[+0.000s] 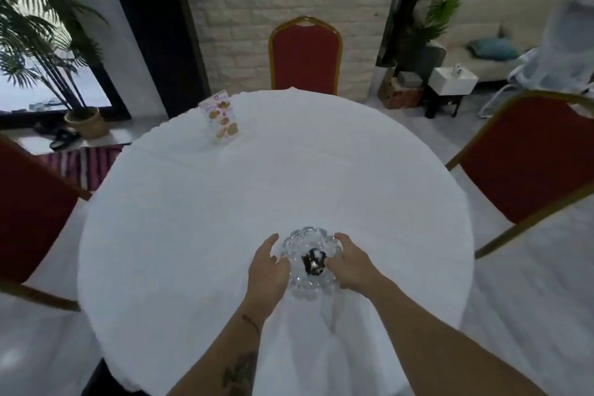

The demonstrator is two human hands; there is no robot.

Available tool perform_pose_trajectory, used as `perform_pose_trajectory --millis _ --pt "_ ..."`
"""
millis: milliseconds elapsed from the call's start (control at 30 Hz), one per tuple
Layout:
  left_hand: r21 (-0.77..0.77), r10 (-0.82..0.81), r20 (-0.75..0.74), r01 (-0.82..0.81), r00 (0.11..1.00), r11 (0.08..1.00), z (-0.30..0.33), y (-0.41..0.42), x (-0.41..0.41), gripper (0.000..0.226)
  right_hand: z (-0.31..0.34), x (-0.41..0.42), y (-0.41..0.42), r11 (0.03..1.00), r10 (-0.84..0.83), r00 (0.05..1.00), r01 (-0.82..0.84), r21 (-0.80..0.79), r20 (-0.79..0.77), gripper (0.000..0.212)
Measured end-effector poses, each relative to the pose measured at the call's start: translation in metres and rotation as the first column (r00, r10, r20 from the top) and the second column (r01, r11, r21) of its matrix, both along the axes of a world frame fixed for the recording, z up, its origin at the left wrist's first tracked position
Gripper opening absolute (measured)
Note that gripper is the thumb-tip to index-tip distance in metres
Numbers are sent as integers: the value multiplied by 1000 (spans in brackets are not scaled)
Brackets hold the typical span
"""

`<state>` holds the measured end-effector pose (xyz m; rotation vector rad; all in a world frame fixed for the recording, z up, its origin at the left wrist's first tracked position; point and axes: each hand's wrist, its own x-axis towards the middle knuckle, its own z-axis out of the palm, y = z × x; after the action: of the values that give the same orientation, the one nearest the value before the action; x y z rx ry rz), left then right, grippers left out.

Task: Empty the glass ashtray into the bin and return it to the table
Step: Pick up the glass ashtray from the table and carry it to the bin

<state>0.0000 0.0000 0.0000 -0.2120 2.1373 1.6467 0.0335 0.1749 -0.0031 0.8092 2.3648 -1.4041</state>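
Observation:
A clear glass ashtray [308, 243] with a scalloped rim sits near the front edge of a round table [225, 202] covered in white cloth. Dark ash and butts lie in its middle. My left hand [268, 267] touches the ashtray's left side, thumb at the rim. My right hand [348, 264] is curled on its right side, thumb over the rim and fingers along the outer edge. Whether the ashtray rests on the cloth or is just off it, I cannot tell. No bin is in view.
A menu card stand [220, 120] is at the table's far left. Red chairs stand at the far side [305, 56], at the left [29, 209] and at the right [527, 157]. A potted palm [83, 119] and a white sofa [482, 51] are beyond.

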Motion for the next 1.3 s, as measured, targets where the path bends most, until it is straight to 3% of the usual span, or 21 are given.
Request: perform_pose_trajectory --millis 100,367,567,700,867,1033,1300 --pt "20 -23 -9 24 1000 1000 1 6 4 54 -6 -5 -3 998 -28 1000 29 49 -11 79" --pt "0 -12 -54 12 998 1000 11 13 20 67 -1 -4 -14 997 -71 997 70 38 7 79" --pt "-16 41 -49 -42 998 999 21 -6 27 73 8 4 -29 995 -60 998 60 -80 3 55" --pt "-50 35 -79 -39 996 998 41 -31 26 82 24 0 -53 986 -37 999 31 -165 -39 54" --pt "-8 74 -158 -76 985 997 67 -98 23 66 47 -16 -111 976 44 991 -70 -206 -128 59" --pt "-4 111 -207 -115 972 993 82 -180 14 69 58 -33 -190 969 117 975 -154 -192 -191 66" --pt "-93 46 -278 -74 960 993 81 -332 18 62 56 -32 -337 959 83 976 -133 -251 -202 60"
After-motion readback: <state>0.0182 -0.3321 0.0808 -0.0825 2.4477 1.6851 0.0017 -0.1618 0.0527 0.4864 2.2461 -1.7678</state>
